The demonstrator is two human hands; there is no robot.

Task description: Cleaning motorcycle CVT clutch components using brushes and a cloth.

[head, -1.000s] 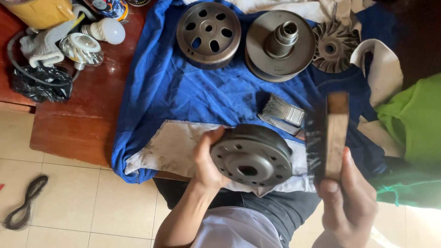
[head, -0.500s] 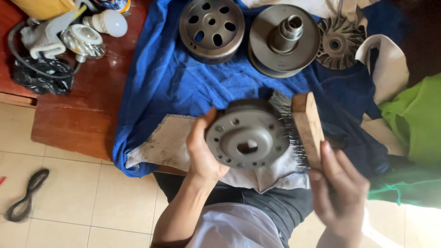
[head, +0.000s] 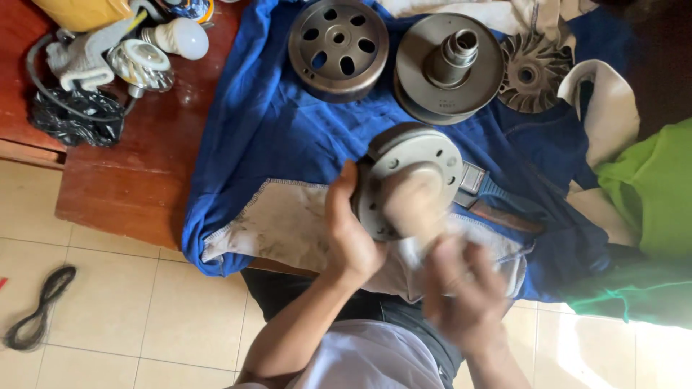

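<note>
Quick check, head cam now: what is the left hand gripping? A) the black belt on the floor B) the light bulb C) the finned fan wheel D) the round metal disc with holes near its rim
D: the left hand grips the edge of the round metal disc over the blue cloth, while the fan wheel, light bulb and black belt lie untouched.

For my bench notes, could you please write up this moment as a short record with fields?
Setting: wooden table partly covered by a blue cloth, tiled floor below.
Left hand: grips the edge of a round metal disc with holes, held above the cloth.
Right hand: blurred by motion, holds a wooden-backed brush against the disc face.
On the cloth: perforated metal drum, pulley with a centre shaft, finned metal wheel.
Table's left end: light bulb, black cable.
Floor: black belt loop.
</note>
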